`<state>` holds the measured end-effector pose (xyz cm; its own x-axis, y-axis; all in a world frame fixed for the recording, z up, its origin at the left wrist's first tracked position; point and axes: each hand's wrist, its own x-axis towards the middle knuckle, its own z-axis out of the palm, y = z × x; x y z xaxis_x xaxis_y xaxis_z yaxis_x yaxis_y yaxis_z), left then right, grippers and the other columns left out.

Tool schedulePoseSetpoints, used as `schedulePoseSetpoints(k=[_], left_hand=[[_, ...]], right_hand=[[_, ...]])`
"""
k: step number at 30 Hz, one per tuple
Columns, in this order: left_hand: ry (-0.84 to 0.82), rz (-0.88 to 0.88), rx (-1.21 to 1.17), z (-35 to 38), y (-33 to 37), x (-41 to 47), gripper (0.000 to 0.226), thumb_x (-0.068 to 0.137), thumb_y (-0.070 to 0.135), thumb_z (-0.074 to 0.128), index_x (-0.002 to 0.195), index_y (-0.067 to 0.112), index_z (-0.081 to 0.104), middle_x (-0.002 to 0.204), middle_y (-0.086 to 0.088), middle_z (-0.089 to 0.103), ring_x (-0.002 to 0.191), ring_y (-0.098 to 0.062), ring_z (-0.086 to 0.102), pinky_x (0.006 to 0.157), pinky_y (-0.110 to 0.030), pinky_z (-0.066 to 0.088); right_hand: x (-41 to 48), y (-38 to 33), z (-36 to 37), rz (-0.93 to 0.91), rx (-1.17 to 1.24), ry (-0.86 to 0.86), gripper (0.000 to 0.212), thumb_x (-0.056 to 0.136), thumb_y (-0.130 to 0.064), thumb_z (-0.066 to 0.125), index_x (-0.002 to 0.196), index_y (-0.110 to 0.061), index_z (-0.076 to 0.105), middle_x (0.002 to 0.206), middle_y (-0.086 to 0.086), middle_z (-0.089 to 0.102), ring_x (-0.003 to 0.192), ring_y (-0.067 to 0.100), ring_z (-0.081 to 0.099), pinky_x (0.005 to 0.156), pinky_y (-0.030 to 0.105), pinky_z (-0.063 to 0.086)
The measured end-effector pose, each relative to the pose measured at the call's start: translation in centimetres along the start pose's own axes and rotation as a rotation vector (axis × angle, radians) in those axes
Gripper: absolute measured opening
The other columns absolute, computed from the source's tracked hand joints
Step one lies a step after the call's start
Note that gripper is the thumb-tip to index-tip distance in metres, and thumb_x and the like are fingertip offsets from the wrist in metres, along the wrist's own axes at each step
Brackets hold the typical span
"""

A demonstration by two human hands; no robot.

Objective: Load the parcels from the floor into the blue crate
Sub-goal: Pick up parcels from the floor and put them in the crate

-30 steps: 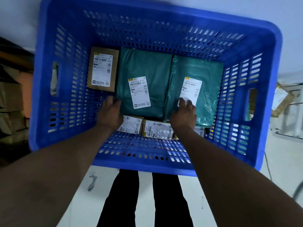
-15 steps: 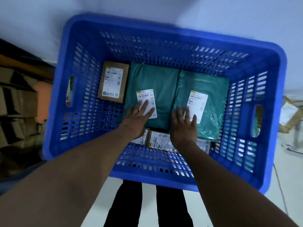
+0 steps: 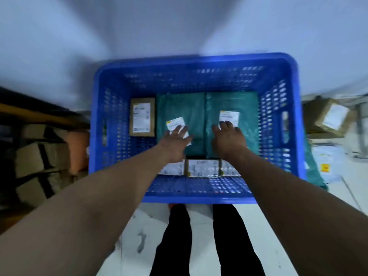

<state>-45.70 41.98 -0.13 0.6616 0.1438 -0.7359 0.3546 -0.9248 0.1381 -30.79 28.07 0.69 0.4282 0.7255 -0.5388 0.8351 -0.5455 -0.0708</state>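
Both hands, left hand (image 3: 176, 139) and right hand (image 3: 229, 136), rest open and flat, gripping nothing, on two green parcels (image 3: 232, 104) inside the blue crate (image 3: 199, 198), seemingly pressing them level.

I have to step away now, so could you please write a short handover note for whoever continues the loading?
Left hand: open, over the left green parcel.
Right hand: open, over the right green parcel.
Done: both green parcels, a brown box and small boxes lie in the blue crate.
Left: parcels on the floor to the right.
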Motion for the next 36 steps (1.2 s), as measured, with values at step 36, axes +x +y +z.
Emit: schedulePoseSetpoints(k=[36], left_hand=[[0.172,-0.408,-0.863,-6.0,42.4,16.5,0.054,0.089,0.033,0.057,0.138,0.01,0.05,0.126,-0.005,0.062,0.109,-0.026,0.061,0.09,-0.034,0.05]], right_hand=[[-18.6,51.4,6.0,0.477,0.489,0.063,0.036,0.098,-0.029,0.051,0.132,-0.022,0.062,0.132,0.006,0.065,0.122,0.028,0.058,0.099,0.035,0.045]])
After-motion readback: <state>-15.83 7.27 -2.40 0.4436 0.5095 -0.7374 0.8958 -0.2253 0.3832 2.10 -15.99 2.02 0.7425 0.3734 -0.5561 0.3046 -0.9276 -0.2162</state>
